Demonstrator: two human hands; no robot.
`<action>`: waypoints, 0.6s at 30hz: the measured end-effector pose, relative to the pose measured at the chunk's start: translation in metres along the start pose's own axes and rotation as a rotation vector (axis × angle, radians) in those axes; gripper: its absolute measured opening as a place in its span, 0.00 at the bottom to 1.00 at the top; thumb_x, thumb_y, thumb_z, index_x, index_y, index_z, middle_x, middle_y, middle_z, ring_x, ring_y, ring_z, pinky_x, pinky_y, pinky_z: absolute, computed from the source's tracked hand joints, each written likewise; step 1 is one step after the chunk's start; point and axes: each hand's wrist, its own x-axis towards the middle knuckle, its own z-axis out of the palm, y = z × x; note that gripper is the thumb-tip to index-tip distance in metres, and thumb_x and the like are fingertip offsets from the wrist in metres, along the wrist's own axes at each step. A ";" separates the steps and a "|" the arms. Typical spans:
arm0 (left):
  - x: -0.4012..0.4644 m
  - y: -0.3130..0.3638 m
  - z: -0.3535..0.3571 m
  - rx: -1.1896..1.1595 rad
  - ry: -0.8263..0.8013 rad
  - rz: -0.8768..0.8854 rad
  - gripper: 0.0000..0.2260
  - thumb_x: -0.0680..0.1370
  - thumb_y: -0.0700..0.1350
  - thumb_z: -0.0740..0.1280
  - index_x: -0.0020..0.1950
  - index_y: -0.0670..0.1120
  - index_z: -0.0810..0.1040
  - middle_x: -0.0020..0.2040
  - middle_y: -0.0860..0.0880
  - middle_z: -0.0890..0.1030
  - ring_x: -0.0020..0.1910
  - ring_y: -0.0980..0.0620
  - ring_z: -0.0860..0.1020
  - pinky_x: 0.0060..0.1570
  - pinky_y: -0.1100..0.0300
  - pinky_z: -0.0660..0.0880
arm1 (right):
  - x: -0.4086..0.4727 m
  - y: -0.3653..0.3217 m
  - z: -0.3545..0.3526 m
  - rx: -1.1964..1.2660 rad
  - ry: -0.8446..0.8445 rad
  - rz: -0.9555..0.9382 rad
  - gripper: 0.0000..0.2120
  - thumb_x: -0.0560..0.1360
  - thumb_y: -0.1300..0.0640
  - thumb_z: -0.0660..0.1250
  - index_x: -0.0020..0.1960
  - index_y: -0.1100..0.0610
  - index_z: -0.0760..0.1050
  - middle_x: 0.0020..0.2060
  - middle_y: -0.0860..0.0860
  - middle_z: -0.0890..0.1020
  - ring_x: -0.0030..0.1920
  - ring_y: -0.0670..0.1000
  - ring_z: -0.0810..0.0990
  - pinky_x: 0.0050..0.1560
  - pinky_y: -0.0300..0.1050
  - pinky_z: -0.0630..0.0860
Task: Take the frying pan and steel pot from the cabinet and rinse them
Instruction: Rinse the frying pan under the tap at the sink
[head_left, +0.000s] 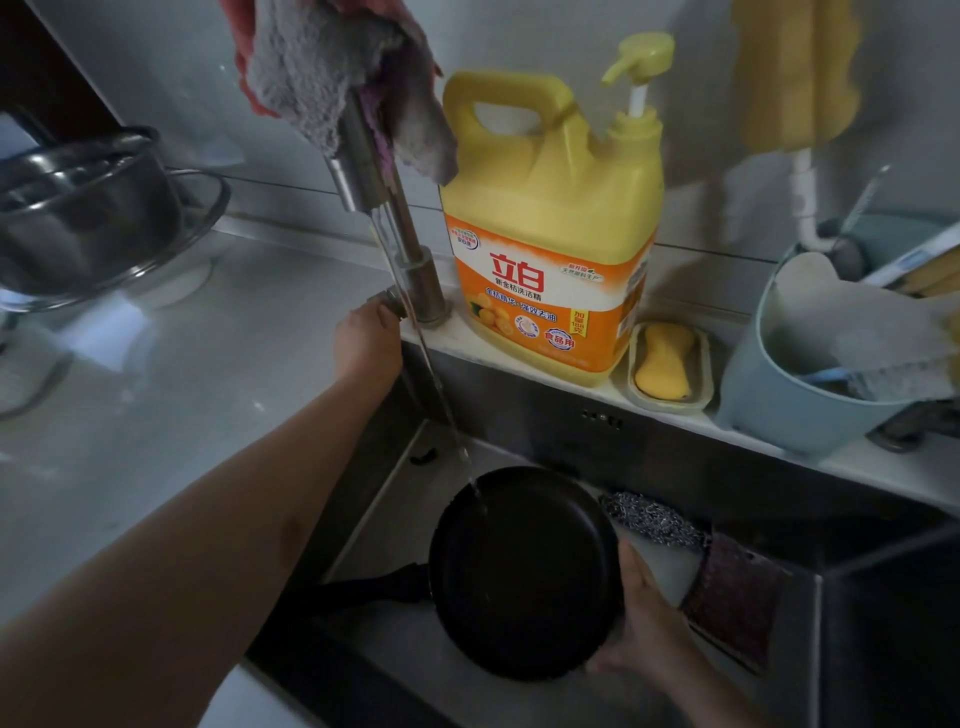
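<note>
While a thin stream of water (415, 332) ran from the faucet (374, 171), there was one black frying pan (522, 571) in the sink (675, 452) and one steel pot (83, 213) on the counter (182, 374), well apart from it at the far left. Two hands were in view. One yellow detergent jug (550, 223) with a pump stood behind the sink, with one yellow soap (666, 361) in a dish beside it, one pale blue tub (789, 384) to the right, and one steel scourer (652, 519) in the sink past the pan.

The pan was round, matte black and shallow, its dark handle pointing left, and the stream landed just inside its far rim. The pot was shiny, with a dark interior.

The left hand (366, 343) lay at the faucet's base, fingers curled on the lever there. The right hand (644, 623) gripped the pan's right rim, fingers curled about the edge, so the pan lay left of that hand and below the spout.
</note>
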 end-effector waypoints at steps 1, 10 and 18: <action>0.000 0.000 0.000 0.005 0.002 0.004 0.11 0.83 0.43 0.54 0.51 0.44 0.76 0.46 0.44 0.77 0.46 0.46 0.77 0.51 0.51 0.76 | 0.000 0.000 0.000 -0.005 0.004 0.005 0.80 0.40 0.33 0.72 0.78 0.60 0.33 0.79 0.51 0.42 0.79 0.47 0.45 0.77 0.44 0.54; 0.002 -0.004 -0.002 0.033 -0.010 0.032 0.09 0.83 0.42 0.55 0.47 0.46 0.73 0.44 0.45 0.76 0.39 0.52 0.74 0.39 0.60 0.71 | 0.006 0.009 0.005 -0.040 0.005 -0.019 0.80 0.39 0.35 0.74 0.79 0.57 0.35 0.79 0.47 0.44 0.78 0.45 0.47 0.75 0.46 0.60; -0.008 -0.003 -0.007 -0.060 -0.009 0.083 0.08 0.84 0.45 0.54 0.53 0.45 0.72 0.41 0.52 0.72 0.38 0.57 0.71 0.39 0.64 0.67 | 0.005 0.009 0.004 -0.043 0.014 -0.027 0.79 0.40 0.35 0.74 0.79 0.54 0.33 0.79 0.44 0.43 0.78 0.45 0.49 0.73 0.53 0.64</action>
